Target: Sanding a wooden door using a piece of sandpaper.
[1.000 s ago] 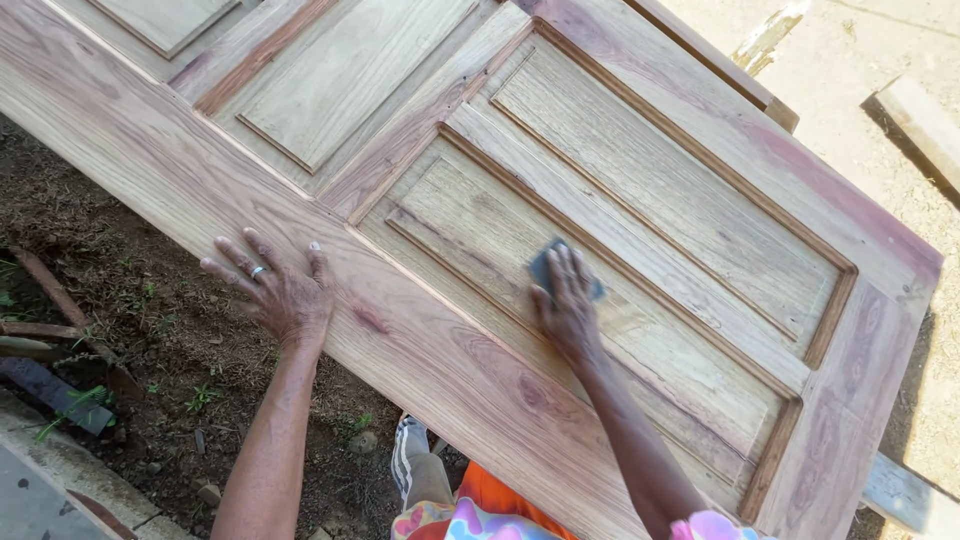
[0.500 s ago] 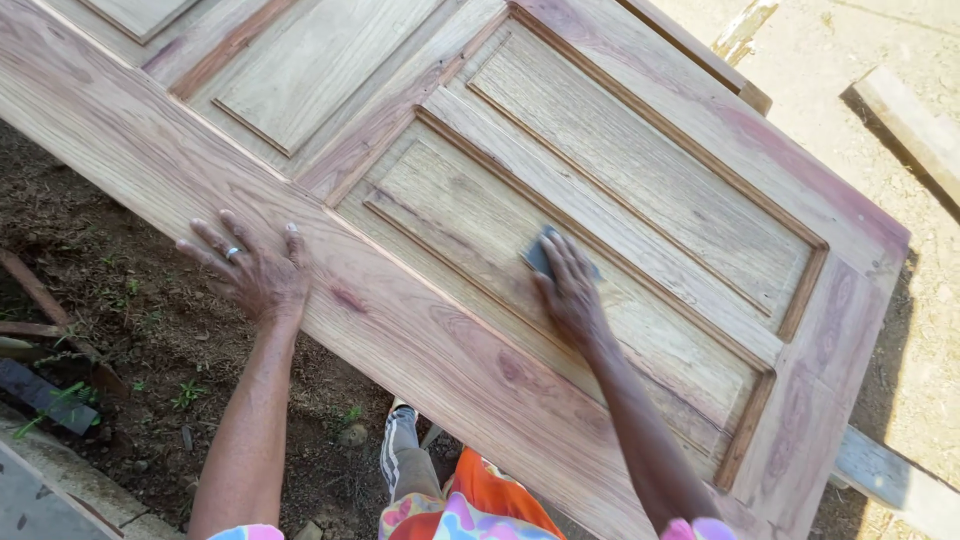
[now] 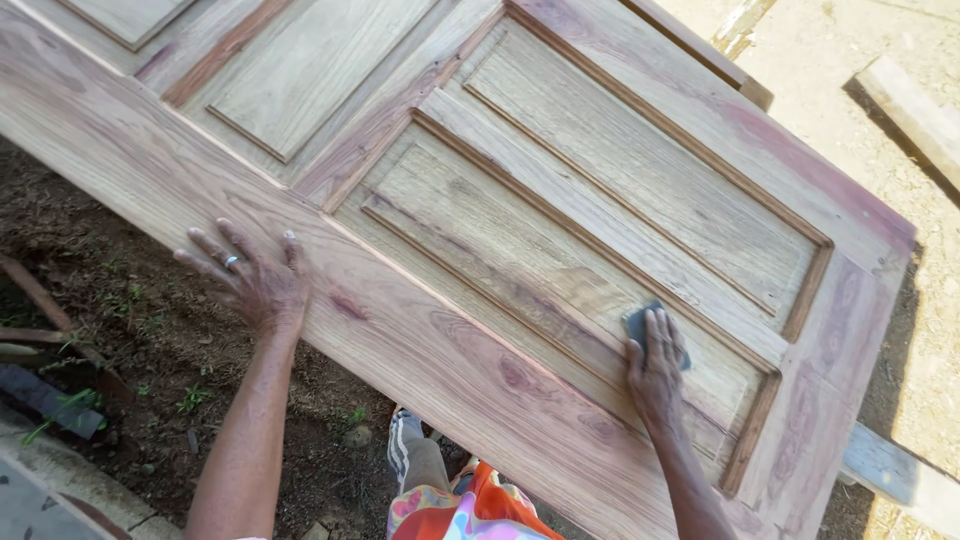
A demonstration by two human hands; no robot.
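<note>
A big wooden door (image 3: 480,230) lies flat and fills most of the view, slanting from the top left down to the bottom right. It has sunken panels with raised frames around them, and the wood is pale with pinkish streaks. Under its near edge on the left is dark dirt ground (image 3: 130,340) with little green weeds. On the right is pale sandy ground (image 3: 830,60). A grey plank (image 3: 900,475) sticks out from under the door at the bottom right, and another plank (image 3: 915,105) lies on the sand at the top right. Some sticks and scraps (image 3: 40,340) lie in the dirt at the far left. At the bottom, the person's colourful clothes (image 3: 455,505) and a striped trouser leg (image 3: 410,450) peek out from below the door's edge. The left hand (image 3: 255,275) lies flat and open on the door's near rail with its fingers spread wide, holding nothing; there is a ring (image 3: 231,262) on one finger. The right hand (image 3: 655,365) presses down on a small grey sanding pad (image 3: 640,322), fingers laid flat over it, near the bottom corner of the lower right panel. The hand covers most of the pad. Nothing lies between the two hands but bare wood.
</note>
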